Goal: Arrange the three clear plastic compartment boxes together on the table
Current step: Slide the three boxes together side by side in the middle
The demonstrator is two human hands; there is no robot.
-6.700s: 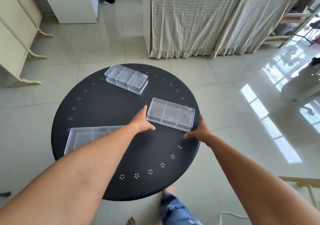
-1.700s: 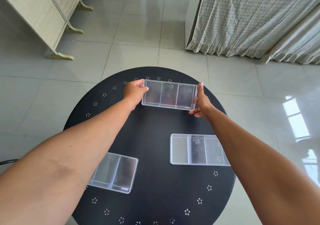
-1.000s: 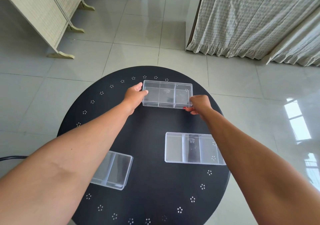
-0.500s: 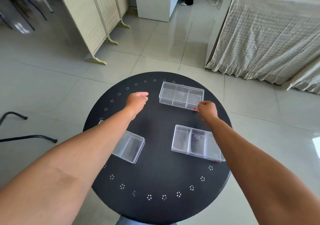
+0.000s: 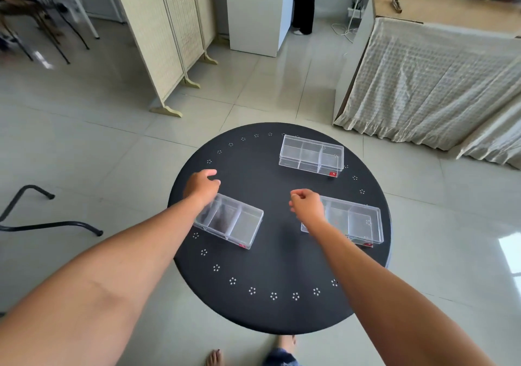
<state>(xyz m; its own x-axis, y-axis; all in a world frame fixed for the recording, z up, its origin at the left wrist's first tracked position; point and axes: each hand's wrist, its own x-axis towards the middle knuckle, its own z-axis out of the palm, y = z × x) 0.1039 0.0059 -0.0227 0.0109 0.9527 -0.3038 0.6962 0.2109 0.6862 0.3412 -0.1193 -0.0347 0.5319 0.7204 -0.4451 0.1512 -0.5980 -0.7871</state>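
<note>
Three clear compartment boxes lie apart on the round black table [image 5: 276, 275]. The far box [image 5: 311, 155] rests near the back right edge. A second box [image 5: 232, 222] lies at the left, partly under my left wrist. The third box [image 5: 352, 220] lies at the right, its left end hidden behind my right hand. My left hand [image 5: 201, 186] hovers above the left box's far end, fingers loosely curled, holding nothing. My right hand [image 5: 307, 205] is curled into a loose fist over the table's middle, holding nothing.
A folding screen [image 5: 166, 36] stands on the floor at the back left. A white cabinet [image 5: 258, 10] and a person's dark legs [image 5: 304, 2] are behind the table. A cloth-draped bench [image 5: 431, 78] is at the right. A black chair leg [image 5: 42, 224] lies at the left.
Both hands let go of the far box, which now rests on the table, and drew back toward me over the two nearer boxes. The camera tilted up.
</note>
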